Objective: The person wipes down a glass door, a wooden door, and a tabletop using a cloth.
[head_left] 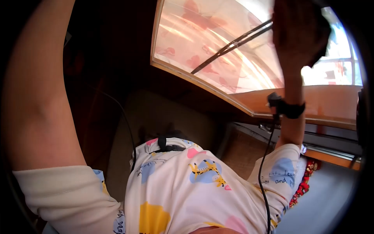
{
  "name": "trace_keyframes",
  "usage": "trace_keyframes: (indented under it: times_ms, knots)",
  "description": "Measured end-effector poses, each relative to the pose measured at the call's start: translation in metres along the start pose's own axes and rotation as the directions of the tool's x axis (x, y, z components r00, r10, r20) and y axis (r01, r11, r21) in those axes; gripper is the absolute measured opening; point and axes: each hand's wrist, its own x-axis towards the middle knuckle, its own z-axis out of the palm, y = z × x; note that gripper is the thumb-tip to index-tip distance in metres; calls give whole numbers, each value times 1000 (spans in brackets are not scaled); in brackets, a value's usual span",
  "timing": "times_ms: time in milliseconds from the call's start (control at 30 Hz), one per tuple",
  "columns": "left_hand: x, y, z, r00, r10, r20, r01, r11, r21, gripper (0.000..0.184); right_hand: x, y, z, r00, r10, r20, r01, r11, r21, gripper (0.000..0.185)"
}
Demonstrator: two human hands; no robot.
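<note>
Thumb side of the right hand (292, 39), alongside: slender dark strips (233, 44), crossed over glossy surface (175, 41). Grip too shadowed to tell; left hand out of frame. Risk: slack wrist cable (268, 212) snagging the surface's edge, jerking the strips.

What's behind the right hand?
Beside the right hand, a glossy pink-patterned panel shows; dark strips run up to it. Whatever the hand covers can't be seen.

Dark thing (322, 39), blurred (shape unclear), at the glossy panel (218, 43)
</note>
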Motion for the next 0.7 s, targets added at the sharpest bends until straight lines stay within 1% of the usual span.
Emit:
trace_keyframes:
  times_ms: [33,100,167,267,400,467,533,600,633,667,700]
  knots:
    - [-4,1,0,1000,-15,18,15,1000,-4,86,25,27,7,994,51,-96,-57,997,-57,60]
    - [-11,0,1,998,-42,37,43,999,-13,86,39,34,13,976,119,-182,-128,991,-38,55]
    - [-17,4,-4,997,-63,40,63,998,0,86,44,7,20,971,153,-183,-148,988,40,51]
    - [-18,-1,-7,996,-87,32,87,996,22,86,38,-60,23,980,147,-133,-124,979,164,45]
    - [-8,-9,-11,996,-92,6,92,994,51,86,6,-145,16,998,57,3,-55,953,299,41]
    - [1,-13,-15,996,-92,-13,93,993,67,85,-17,-178,11,995,-15,94,-23,919,393,43]
    - [12,-19,-16,995,-92,-32,94,992,86,85,-40,-203,4,983,-66,170,-1,929,369,42]
    - [26,-25,-16,995,-87,-52,93,989,116,85,-72,-229,5,963,-73,259,-46,904,425,42]
    - [34,-28,-17,995,-82,-64,90,987,135,85,-96,-248,9,962,-84,259,-55,871,488,45]
    - [43,-32,-17,994,-78,-75,89,984,156,85,-118,-263,8,949,-173,262,10,852,524,50]
    - [52,-37,-16,993,-77,-86,91,980,175,85,-139,-276,8,918,-277,283,63,808,586,50]
